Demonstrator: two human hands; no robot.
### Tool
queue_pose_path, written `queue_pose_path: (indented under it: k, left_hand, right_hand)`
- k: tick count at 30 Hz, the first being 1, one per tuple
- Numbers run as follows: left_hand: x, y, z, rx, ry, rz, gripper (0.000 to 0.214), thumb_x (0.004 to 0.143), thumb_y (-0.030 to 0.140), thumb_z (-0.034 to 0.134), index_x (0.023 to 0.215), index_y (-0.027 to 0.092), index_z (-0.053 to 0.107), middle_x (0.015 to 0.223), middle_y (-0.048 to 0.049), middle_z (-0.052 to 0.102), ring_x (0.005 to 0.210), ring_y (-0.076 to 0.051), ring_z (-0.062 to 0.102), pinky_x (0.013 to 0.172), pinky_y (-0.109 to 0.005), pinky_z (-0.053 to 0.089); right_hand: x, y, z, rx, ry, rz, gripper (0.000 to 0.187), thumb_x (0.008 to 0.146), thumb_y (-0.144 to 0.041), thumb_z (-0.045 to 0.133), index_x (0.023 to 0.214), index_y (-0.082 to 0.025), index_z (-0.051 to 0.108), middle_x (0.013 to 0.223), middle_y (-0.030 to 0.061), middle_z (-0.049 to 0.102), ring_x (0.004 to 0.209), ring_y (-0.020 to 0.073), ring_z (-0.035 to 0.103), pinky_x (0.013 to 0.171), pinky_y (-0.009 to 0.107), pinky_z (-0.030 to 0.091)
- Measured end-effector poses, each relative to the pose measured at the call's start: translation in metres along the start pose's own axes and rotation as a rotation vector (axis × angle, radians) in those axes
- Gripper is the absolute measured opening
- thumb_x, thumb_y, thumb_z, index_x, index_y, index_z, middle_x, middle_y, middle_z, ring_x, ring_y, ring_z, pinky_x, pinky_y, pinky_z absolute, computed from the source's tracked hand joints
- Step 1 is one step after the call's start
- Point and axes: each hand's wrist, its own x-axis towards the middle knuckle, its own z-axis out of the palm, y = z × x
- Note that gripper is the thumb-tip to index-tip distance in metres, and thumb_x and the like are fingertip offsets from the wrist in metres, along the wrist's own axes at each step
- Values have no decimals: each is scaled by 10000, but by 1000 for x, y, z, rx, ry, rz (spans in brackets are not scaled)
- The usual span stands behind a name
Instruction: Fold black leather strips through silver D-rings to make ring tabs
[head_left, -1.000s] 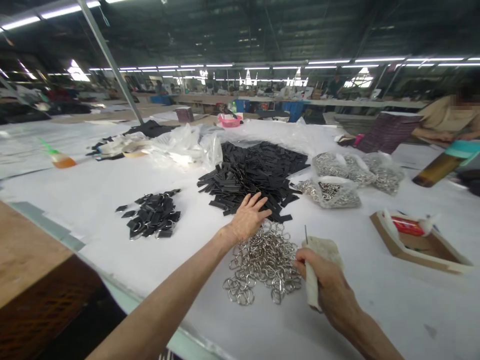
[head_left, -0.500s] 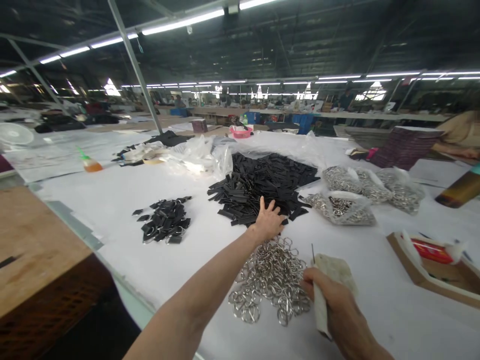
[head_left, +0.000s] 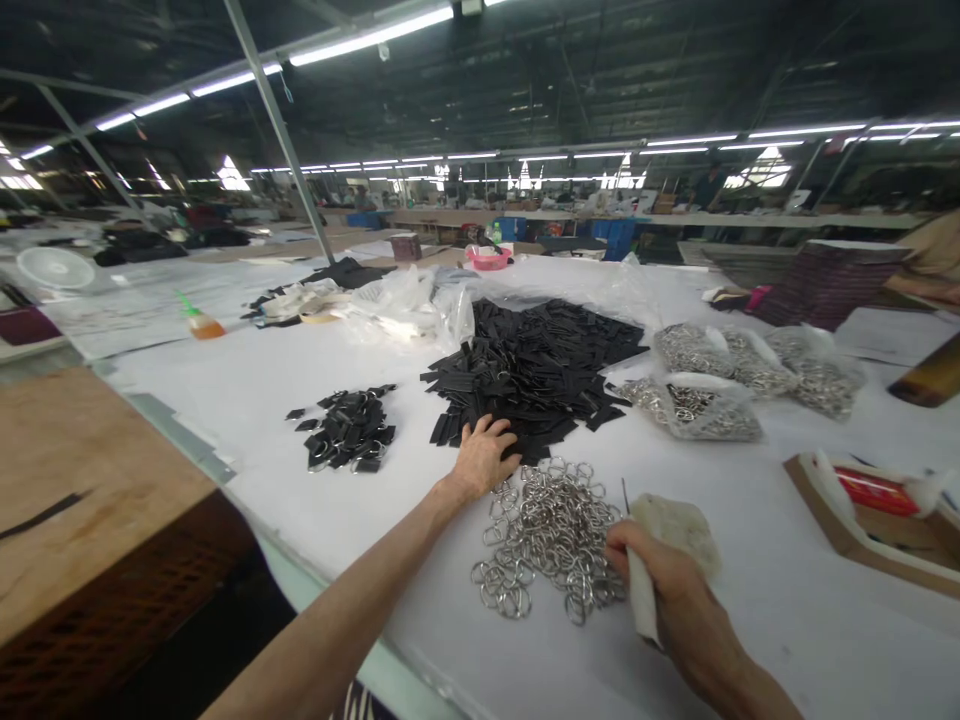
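My left hand (head_left: pixel 486 460) lies with fingers spread on the near edge of a large pile of black fabric strips (head_left: pixel 540 350); its fingertips touch the strips. Just nearer is a heap of silver metal D-rings (head_left: pixel 555 530). My right hand (head_left: pixel 667 570) is closed round a tool with a pale wrapped handle (head_left: pixel 643 600) and a thin metal tip pointing up; its exact kind does not show. Beside that hand lies a flat, pale yellowish block (head_left: pixel 679 525). To the left sits a smaller pile of black strips fitted with rings (head_left: pixel 349 430).
Clear bags of metal rings (head_left: pixel 712 410) stand to the right, with a cardboard tray (head_left: pixel 832 530) nearer. Clear plastic sheeting (head_left: pixel 405 305) and a glue bottle (head_left: pixel 200 322) lie farther left. At far right, a person's arm shows beside stacked dark pieces (head_left: pixel 832 280).
My left hand has moved left and slightly nearer along the edge of the black strip pile. My right hand keeps its hold on the tool. The view has shifted slightly.
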Motion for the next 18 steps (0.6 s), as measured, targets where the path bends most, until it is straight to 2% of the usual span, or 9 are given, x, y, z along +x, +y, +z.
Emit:
queue_pose_path:
  k: [2, 8, 13, 18]
  left_hand:
    - [-14, -2, -1, -25, 18, -10, 266, 798, 294, 556, 1048, 257, 641, 1254, -63, 552, 1211, -327, 370, 962, -584, 317]
    - [-51, 1, -3, -81, 72, 9, 259, 787, 290, 589, 1025, 208, 649, 1149, -50, 617, 1077, -232, 493, 1021, -383, 328]
    - [-77, 6, -8, -97, 98, -47, 270, 787, 316, 602, 1023, 191, 637, 1156, -65, 614, 1056, -253, 498, 985, -402, 369]
    - [-99, 8, -18, -98, 107, -85, 271, 852, 306, 525, 1082, 193, 612, 1301, -103, 513, 1129, -277, 454, 991, -466, 356]
  right_hand:
    - [-1, -1, 1, 6, -13, -2, 223, 833, -323, 417, 645, -217, 469, 524, -33, 411, 490, 133, 406, 436, 218, 297]
    - [-5, 1, 4, 6, -77, 46, 241, 856, -369, 410, 671, -223, 456, 545, -29, 421, 489, 136, 420, 428, 227, 301]
    - [-6, 7, 5, -39, -103, -25, 258, 872, -414, 399, 714, -222, 467, 571, -19, 444, 508, 146, 442, 451, 241, 333]
    - [-7, 4, 0, -83, -108, -83, 244, 893, -392, 399, 739, -220, 478, 574, -25, 447, 512, 132, 437, 482, 237, 353]
